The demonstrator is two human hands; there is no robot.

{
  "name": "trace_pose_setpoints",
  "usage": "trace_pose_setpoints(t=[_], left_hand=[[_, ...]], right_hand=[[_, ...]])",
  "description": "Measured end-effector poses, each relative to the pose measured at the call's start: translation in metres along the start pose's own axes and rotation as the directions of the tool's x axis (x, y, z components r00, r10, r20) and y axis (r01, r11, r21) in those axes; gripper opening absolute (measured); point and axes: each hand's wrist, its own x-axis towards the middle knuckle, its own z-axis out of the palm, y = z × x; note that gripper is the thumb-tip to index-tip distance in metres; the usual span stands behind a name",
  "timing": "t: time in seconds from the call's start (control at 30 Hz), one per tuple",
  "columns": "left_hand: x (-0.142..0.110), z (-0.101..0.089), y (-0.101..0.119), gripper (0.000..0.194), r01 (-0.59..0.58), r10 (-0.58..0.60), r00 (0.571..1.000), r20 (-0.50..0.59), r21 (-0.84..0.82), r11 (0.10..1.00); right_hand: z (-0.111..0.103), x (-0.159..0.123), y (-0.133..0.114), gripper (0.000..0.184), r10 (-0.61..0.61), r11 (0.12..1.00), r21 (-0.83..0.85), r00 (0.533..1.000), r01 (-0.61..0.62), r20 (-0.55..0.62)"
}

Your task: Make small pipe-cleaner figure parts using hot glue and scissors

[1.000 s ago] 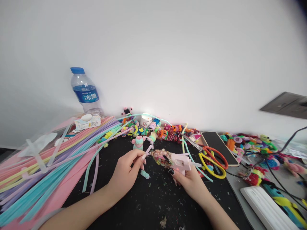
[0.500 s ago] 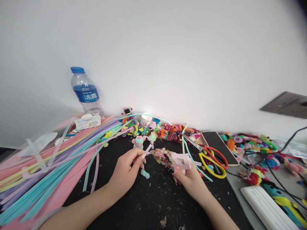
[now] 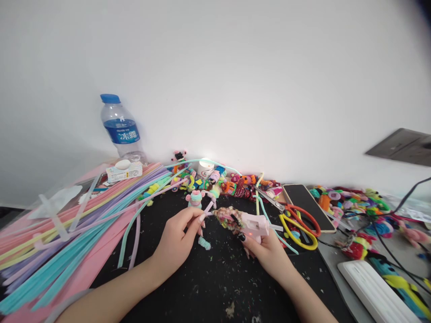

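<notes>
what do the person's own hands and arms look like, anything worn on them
Both hands are ungloved, with no rings in sight. The right hand has a glossy black thumbnail; the left hand has a pale thumbnail. A light grey sleeve seems to edge the left forearm; the right forearm shows bare.

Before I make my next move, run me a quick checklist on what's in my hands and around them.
1. Left hand has the pale purple strip: ok, pinched between thumb and finger.
2. Right hand holds the glue gun: ok, wrapped around its handle.
3. Glue gun's light on: ok, a red glow shows on its body.
4. Gun's front end clean: not ok, coated in multicoloured fuzz.
5. Glue hot enough: cannot tell from the picture.
6. Scissors clear of the glue stick: cannot tell, they sit very close in this view.
</notes>
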Motion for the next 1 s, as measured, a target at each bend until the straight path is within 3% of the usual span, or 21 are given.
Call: trace_pose_setpoints(t=[1.0], left_hand=[[0.0010,-0.0011,0.0005,0.018,0.006,-0.006,1.000,-0.007,0.013,1.000]], right_hand=[[-0.0023,0.0005,0.0003,0.027,-0.034,0.996,-0.087,0.999,0.032,-0.012]])
